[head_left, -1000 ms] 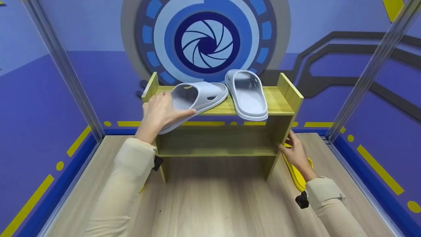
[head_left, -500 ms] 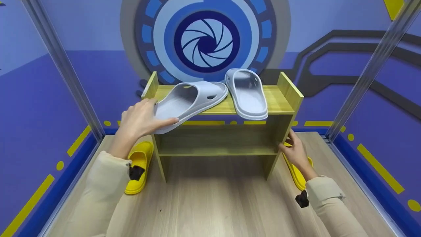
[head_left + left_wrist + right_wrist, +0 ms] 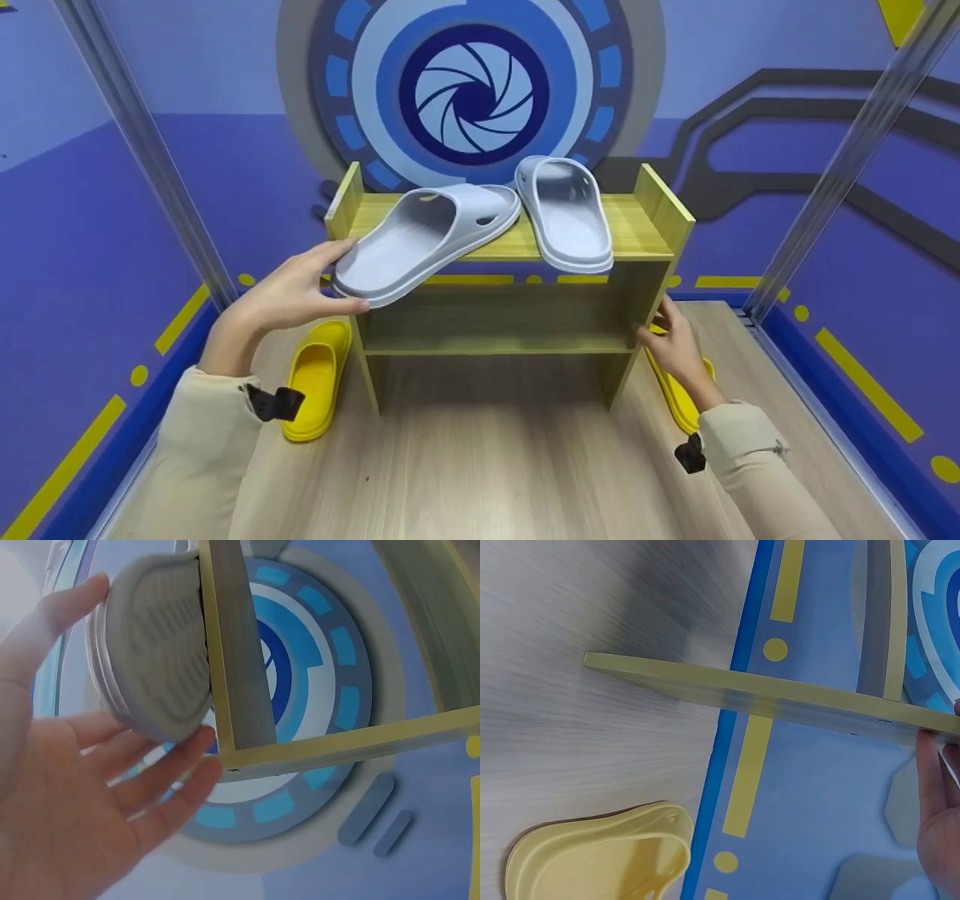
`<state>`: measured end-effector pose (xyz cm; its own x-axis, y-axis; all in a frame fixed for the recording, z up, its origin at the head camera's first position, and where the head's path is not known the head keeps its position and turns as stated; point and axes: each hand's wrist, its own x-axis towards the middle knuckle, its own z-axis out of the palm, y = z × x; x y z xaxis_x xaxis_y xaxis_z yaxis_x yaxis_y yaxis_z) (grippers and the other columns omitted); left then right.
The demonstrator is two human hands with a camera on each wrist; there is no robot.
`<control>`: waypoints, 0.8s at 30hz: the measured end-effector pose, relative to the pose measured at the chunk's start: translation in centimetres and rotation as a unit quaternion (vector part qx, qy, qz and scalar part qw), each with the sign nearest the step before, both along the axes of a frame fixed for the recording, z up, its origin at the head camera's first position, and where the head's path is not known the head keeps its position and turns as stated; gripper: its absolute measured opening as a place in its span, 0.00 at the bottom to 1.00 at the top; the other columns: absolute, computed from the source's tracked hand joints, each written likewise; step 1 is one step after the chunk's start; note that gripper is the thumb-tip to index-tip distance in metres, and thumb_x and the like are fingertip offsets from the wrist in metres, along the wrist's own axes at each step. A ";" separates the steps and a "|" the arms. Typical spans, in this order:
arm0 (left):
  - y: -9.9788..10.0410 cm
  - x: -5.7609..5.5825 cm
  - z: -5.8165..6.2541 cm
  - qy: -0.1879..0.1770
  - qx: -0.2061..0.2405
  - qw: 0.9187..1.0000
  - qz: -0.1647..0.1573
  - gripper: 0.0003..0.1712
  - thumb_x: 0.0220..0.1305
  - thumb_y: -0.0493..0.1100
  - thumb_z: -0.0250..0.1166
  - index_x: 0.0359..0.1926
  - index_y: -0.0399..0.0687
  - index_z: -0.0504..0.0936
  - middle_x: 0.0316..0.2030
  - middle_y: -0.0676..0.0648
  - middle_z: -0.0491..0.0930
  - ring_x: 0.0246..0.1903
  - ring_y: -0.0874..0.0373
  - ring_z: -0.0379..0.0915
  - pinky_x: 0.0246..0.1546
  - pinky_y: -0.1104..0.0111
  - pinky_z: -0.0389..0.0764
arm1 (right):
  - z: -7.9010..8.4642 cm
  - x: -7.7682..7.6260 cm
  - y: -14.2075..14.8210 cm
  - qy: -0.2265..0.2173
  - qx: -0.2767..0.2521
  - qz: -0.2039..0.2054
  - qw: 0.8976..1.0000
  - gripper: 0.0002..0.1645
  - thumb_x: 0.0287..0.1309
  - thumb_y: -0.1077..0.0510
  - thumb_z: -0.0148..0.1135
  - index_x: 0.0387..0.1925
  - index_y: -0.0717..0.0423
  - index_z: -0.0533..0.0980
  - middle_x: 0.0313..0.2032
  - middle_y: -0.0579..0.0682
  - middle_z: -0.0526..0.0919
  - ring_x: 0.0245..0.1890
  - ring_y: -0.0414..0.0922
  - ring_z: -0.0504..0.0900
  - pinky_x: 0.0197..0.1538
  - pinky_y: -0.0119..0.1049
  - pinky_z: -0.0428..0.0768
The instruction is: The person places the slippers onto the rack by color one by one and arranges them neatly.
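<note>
Two pale grey slippers sit on the top board of a small wooden shoe rack (image 3: 499, 321). The left slipper (image 3: 379, 259) lies aslant, its heel jutting past the board's front left corner. My left hand (image 3: 281, 292) spans that heel, thumb on the near side and fingers on the far side; the ridged sole (image 3: 157, 645) shows in the left wrist view. The right slipper (image 3: 574, 225) points to the back wall, heel slightly over the front edge. My right hand (image 3: 675, 349) holds the rack's right side panel (image 3: 780, 697), thumb at its front edge.
A yellow clog (image 3: 315, 382) stands on the wooden tabletop (image 3: 480, 465) left of the rack. Another yellow clog (image 3: 600, 855) lies to the right, partly behind my right hand in the head view. Blue printed walls (image 3: 202, 187) and metal posts enclose the table.
My left hand has slid left and toward me along the left slipper, from its middle to its heel, uncovering the left yellow clog. The slippers and my right hand have stayed in place.
</note>
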<state>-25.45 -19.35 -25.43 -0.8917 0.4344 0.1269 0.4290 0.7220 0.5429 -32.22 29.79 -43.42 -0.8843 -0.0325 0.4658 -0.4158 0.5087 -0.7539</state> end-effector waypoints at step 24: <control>6.3 -1.0 -2.7 0.147 0.032 0.986 0.065 0.55 0.39 0.71 0.61 0.64 0.45 0.58 0.56 0.41 0.65 0.52 0.48 0.60 0.49 0.55 0.62 | 0.0 0.0 0.1 -0.002 0.016 -0.013 1.000 0.40 0.49 0.68 0.59 0.64 0.53 0.56 0.53 0.61 0.68 0.45 0.55 0.74 0.41 0.46 0.74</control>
